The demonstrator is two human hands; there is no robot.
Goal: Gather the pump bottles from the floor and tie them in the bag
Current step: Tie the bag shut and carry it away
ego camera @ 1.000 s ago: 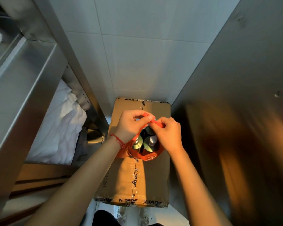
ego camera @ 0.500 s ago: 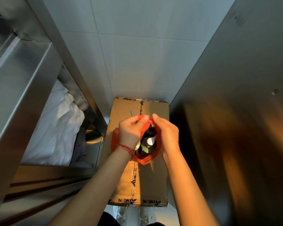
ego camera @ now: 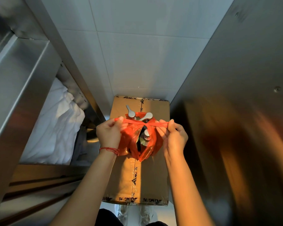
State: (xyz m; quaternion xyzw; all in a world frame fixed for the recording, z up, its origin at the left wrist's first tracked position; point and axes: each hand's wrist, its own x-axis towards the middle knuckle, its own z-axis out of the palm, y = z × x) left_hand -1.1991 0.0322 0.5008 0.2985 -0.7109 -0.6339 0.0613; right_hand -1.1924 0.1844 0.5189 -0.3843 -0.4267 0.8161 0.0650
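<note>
Left hand (ego camera: 108,134) pinches one twisted handle of the red bag (ego camera: 138,141), arm extended forward, a red string at the wrist. Right hand (ego camera: 173,136) pinches the other handle; the two strands cross over the bag mouth and are drawn taut sideways. Bag stands on a taped cardboard box (ego camera: 137,180). Pump bottles (ego camera: 145,137) sit inside; two pump heads protrude at the far side, one shows through the gap. Metal shelving (ego camera: 20,79) flanks the left, a steel panel (ego camera: 235,111) the right; passage narrow.
</note>
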